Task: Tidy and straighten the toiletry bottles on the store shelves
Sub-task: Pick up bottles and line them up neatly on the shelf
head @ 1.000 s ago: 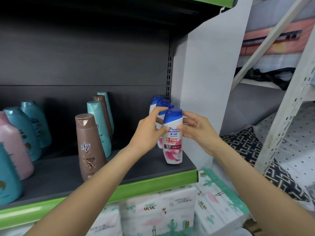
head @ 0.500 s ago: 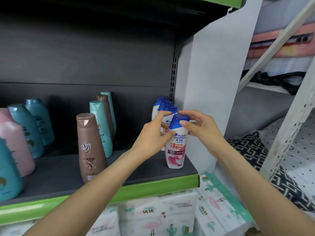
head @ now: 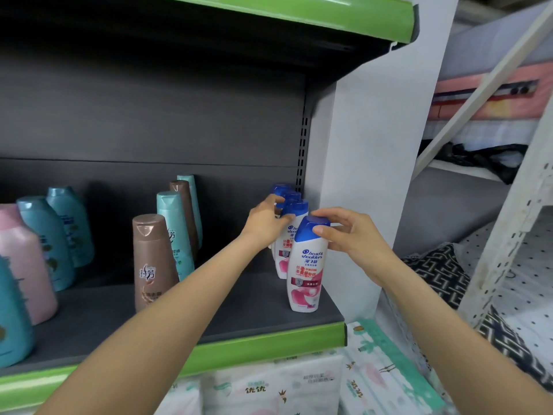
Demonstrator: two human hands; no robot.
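Note:
A row of white shampoo bottles with blue caps stands at the right end of the dark shelf (head: 257,307). The front bottle (head: 305,271) stands upright near the shelf's green front lip. My right hand (head: 347,235) holds its blue cap with thumb and curled fingers. My left hand (head: 264,221) grips the second bottle (head: 288,235) just behind it, with fingers around the neck below the cap. Two more blue caps (head: 282,190) show further back in the same row.
A brown bottle (head: 152,262) stands mid-shelf with teal and brown ones (head: 176,229) lined behind it. Pink and teal bottles (head: 36,250) fill the left. A white side panel (head: 368,175) bounds the shelf on the right. Patterned tissue packs (head: 299,384) lie below.
My left hand let go of the front bottle and reached back to the second one. My right hand shifted up onto the front bottle's cap. The camera view rose slightly.

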